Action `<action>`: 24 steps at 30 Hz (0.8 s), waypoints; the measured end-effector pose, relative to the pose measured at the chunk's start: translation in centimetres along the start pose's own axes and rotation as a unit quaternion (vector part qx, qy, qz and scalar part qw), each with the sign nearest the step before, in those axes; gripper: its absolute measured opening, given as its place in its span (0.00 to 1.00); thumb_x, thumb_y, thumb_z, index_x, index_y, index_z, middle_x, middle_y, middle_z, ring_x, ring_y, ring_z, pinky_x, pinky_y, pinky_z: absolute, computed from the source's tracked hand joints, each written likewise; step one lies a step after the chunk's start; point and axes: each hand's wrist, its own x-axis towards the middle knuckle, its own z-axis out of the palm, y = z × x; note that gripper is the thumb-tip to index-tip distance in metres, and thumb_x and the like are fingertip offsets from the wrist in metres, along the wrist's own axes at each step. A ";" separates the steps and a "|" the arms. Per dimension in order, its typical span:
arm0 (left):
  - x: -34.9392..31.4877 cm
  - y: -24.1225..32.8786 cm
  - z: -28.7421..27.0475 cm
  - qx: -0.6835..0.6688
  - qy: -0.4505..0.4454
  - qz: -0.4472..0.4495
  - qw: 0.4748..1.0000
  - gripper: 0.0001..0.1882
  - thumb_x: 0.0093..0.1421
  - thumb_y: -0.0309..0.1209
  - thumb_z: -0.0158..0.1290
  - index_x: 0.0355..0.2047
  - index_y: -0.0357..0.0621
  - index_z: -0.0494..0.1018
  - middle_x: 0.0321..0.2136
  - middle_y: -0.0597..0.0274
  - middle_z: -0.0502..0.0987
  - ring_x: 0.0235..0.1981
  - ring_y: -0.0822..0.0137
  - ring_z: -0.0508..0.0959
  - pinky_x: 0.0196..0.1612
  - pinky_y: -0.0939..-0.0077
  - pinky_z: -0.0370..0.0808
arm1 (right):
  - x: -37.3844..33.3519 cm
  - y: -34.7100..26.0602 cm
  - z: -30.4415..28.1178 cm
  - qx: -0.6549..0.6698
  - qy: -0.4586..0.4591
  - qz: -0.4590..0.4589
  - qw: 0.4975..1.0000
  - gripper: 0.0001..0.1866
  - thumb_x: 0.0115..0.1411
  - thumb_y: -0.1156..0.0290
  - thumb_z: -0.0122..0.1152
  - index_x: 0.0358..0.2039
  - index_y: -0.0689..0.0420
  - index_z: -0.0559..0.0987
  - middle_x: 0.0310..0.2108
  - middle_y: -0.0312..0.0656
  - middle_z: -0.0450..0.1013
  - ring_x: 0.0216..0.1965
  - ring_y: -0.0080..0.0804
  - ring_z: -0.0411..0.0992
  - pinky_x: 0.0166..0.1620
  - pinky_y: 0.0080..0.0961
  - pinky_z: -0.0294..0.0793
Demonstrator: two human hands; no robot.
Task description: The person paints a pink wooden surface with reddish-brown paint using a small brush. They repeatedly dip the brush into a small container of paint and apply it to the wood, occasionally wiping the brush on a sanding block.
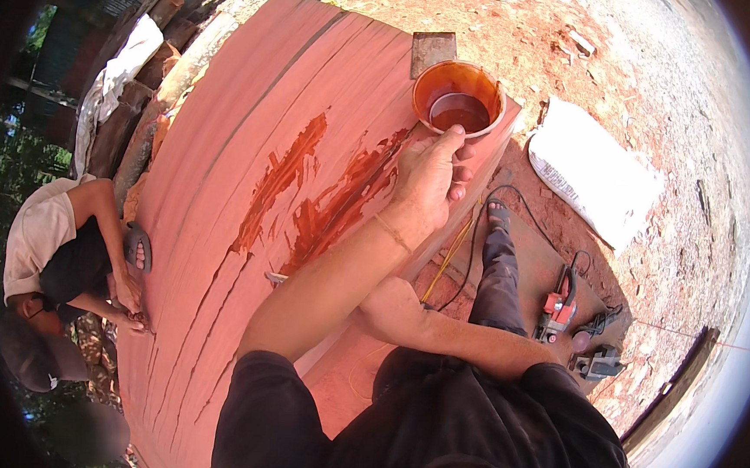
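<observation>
Fingers (459, 172) of the left hand (424, 172) are closed on the near side of a cup (434, 82), thumb up at the rim, looks like a decent grip. Cup's at 12 o'clock from them, over the wooden slab (224, 154), reddish-brown liquid (466, 119) inside; can't tell if its bottom touches wood. Key bit: 2 wet-looking patches (288, 176) lie at 8 to 9 o'clock from those fingers, long axis 1 to 7, roughly along the grain. Left hand's clearly nearer the cup. Right forearm (446, 330) crosses under the left forearm (329, 270) and the right hand is hidden, so no clue what it's gripping. Pale tool tip (276, 277) pokes out around 8 o'clock there. Another person (49, 237) crouches at 9 o'clock.
</observation>
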 end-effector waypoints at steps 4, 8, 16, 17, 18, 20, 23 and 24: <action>0.1 0.2 0.8 0.000 0.052 0.027 0.998 0.09 0.67 0.35 0.58 0.37 0.43 0.73 0.29 0.65 0.74 0.19 0.71 0.74 0.14 0.79 0.62 | 0.2 0.1 0.2 -0.009 0.049 -0.039 0.998 0.07 0.51 0.73 0.65 0.33 0.58 0.82 0.27 0.49 0.77 0.30 0.53 0.78 0.32 0.47 0.78; -2.0 1.2 -0.6 0.045 0.056 0.040 0.997 0.09 0.64 0.34 0.58 0.41 0.46 0.75 0.34 0.67 0.75 0.29 0.71 0.76 0.23 0.74 0.69 | 0.0 -0.4 -0.5 -0.024 0.031 -0.056 0.998 0.09 0.52 0.73 0.65 0.35 0.58 0.83 0.30 0.48 0.77 0.32 0.51 0.78 0.32 0.46 0.78; -14.6 5.3 -13.1 0.063 0.100 0.171 0.978 0.07 0.65 0.34 0.60 0.38 0.45 0.75 0.32 0.69 0.74 0.30 0.75 0.74 0.21 0.80 0.66 | -0.8 -1.2 -5.0 -0.126 0.026 -0.073 0.989 0.14 0.53 0.75 0.64 0.42 0.55 0.84 0.30 0.44 0.72 0.36 0.44 0.77 0.33 0.40 0.78; -16.7 5.4 -15.1 0.065 0.141 0.166 0.974 0.07 0.66 0.34 0.59 0.37 0.45 0.76 0.29 0.71 0.74 0.28 0.78 0.74 0.20 0.83 0.67 | -0.6 -0.9 -5.5 -0.146 0.025 -0.082 0.986 0.14 0.53 0.75 0.64 0.42 0.56 0.84 0.31 0.44 0.72 0.36 0.44 0.77 0.34 0.40 0.78; -19.1 5.3 -17.0 0.062 0.156 0.188 0.968 0.06 0.67 0.34 0.59 0.35 0.45 0.76 0.26 0.73 0.73 0.27 0.81 0.73 0.19 0.85 0.67 | -0.4 -0.7 -5.8 -0.152 0.015 -0.076 0.985 0.15 0.53 0.75 0.64 0.42 0.56 0.84 0.31 0.44 0.72 0.37 0.45 0.76 0.34 0.39 0.78; -23.1 4.5 -20.4 0.037 0.236 0.192 0.952 0.06 0.67 0.34 0.58 0.36 0.46 0.77 0.27 0.74 0.74 0.27 0.81 0.72 0.19 0.85 0.66 | -0.1 -0.4 -5.8 -0.160 0.000 -0.089 0.983 0.15 0.52 0.75 0.64 0.42 0.56 0.84 0.31 0.44 0.72 0.37 0.45 0.76 0.34 0.39 0.78; -28.4 1.3 -23.8 0.005 0.320 0.213 0.923 0.04 0.66 0.32 0.59 0.38 0.48 0.77 0.29 0.73 0.76 0.28 0.80 0.72 0.19 0.84 0.65 | 0.2 -0.4 -4.7 -0.151 -0.019 -0.122 0.981 0.15 0.52 0.76 0.64 0.42 0.56 0.84 0.31 0.43 0.72 0.37 0.45 0.76 0.33 0.38 0.78; -29.6 -0.1 -24.6 -0.005 0.357 0.218 0.908 0.04 0.66 0.32 0.59 0.39 0.49 0.77 0.29 0.73 0.76 0.29 0.80 0.73 0.19 0.84 0.65 | 0.5 -0.4 -4.4 -0.143 -0.029 -0.135 0.980 0.15 0.51 0.76 0.64 0.42 0.56 0.84 0.31 0.43 0.72 0.37 0.44 0.76 0.33 0.38 0.78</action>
